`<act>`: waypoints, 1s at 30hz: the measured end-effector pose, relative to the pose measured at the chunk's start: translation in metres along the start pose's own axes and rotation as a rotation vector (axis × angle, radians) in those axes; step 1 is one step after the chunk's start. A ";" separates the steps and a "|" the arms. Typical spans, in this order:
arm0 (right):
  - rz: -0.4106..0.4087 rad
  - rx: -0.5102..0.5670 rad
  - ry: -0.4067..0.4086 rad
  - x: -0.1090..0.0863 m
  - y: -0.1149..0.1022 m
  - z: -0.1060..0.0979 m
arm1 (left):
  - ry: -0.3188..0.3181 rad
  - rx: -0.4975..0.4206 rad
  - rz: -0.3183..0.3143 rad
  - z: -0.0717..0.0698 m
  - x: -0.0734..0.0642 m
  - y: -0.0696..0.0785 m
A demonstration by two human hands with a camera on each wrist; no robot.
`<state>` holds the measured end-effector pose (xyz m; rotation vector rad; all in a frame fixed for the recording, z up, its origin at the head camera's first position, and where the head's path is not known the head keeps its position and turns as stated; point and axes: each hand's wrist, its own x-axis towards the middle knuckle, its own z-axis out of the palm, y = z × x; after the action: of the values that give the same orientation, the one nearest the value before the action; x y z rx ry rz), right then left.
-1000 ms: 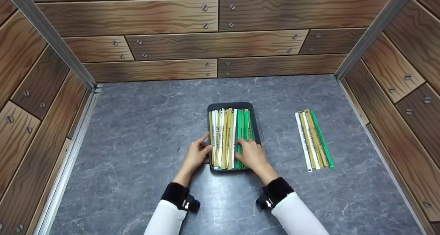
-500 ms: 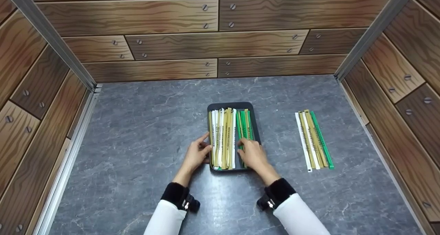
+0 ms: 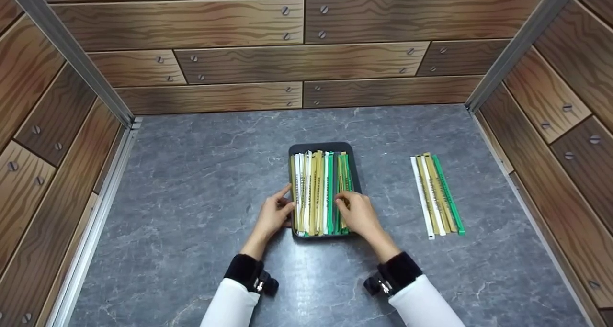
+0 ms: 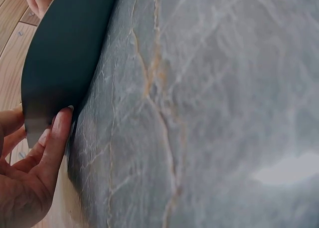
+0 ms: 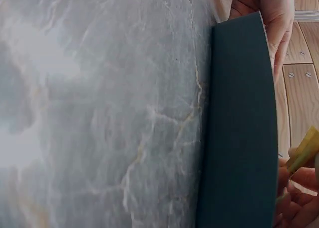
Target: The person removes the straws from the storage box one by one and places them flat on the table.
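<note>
A black tray point(image 3: 321, 147) holds a row of long, thin stick packets in white, gold point(image 3: 317, 193) and green point(image 3: 330, 193). My left hand point(image 3: 274, 217) rests against the tray's left side, fingers fairly straight, with the thumb at the rim. The left wrist view shows its fingertips on the dark wall point(image 4: 70, 43). My right hand point(image 3: 358, 214) is over the tray's right part. Its thumb and fingers pinch a gold packet point(image 5: 305, 150), seen in the right wrist view. The lower ends of the rightmost packets are partly hidden by this hand.
To the right of the tray, several loose packets in white, gold and green point(image 3: 448, 195) lie side by side on the grey marbled table point(image 3: 191, 183). Wood-patterned panels point(image 3: 239, 63) enclose the back and both sides.
My right hand has moved slightly right. A green packet now lies against the white one, with a narrow gap between it and the rightmost packets. The left hand and the tray keep their place.
</note>
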<state>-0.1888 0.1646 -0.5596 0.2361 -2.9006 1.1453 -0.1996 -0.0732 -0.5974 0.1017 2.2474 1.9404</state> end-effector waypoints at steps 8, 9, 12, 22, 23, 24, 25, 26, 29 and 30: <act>-0.113 0.079 0.105 -0.005 0.004 -0.014 | -0.003 -0.019 -0.006 -0.002 0.000 0.000; -0.117 0.084 0.122 -0.006 0.006 -0.016 | -0.005 -0.017 -0.004 -0.002 0.000 -0.001; -0.102 0.080 0.182 -0.008 0.009 -0.021 | -0.009 -0.009 -0.009 -0.002 -0.001 -0.002; 0.001 0.035 0.262 -0.015 0.032 -0.048 | -0.007 0.011 -0.010 -0.002 0.000 -0.001; 0.007 0.034 0.257 -0.015 0.035 -0.051 | -0.007 0.009 -0.011 -0.002 0.000 -0.001; 0.014 0.032 0.248 -0.016 0.038 -0.054 | -0.009 0.008 -0.013 -0.002 0.000 -0.001; 0.023 0.036 0.235 -0.017 0.041 -0.057 | -0.011 0.002 -0.020 -0.002 0.000 -0.001; 0.035 0.040 0.219 -0.018 0.044 -0.060 | -0.012 -0.002 -0.027 -0.001 0.000 0.000; 0.080 0.036 0.166 -0.021 0.051 -0.068 | -0.017 -0.007 -0.037 -0.001 0.000 0.000; 0.097 0.032 0.155 -0.022 0.053 -0.071 | -0.016 -0.004 -0.036 -0.001 0.000 0.000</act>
<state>-0.1780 0.2540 -0.5456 0.0060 -2.7874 1.1675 -0.2001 -0.0741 -0.5975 0.0751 2.2190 1.9189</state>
